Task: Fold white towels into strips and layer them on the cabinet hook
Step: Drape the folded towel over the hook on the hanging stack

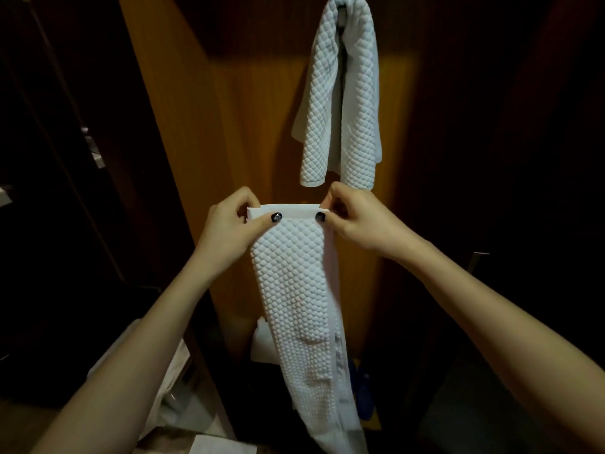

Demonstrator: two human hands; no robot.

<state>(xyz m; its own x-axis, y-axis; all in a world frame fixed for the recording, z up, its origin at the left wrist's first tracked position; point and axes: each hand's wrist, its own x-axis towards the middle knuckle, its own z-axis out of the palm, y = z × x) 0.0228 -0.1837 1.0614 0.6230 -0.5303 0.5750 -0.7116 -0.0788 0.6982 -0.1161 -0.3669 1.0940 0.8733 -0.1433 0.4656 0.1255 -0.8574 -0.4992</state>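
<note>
Both hands, left (229,224) and right (357,221), pinch the strip's (294,283) top corners; loosen either pinch and the fold probably flops open before reaching the hook (342,8).

No legible text, label, brand, number or sign in view. Only candidate: faint greyish marks on plain border band (339,358) running down right edge of held towel (294,290), low in scene. Marks too blurred to read; cannot tell whether lettering or woven pattern. Hanging towel (340,93), far and upper right of centre: quilted weave only, no readable marking.
</note>
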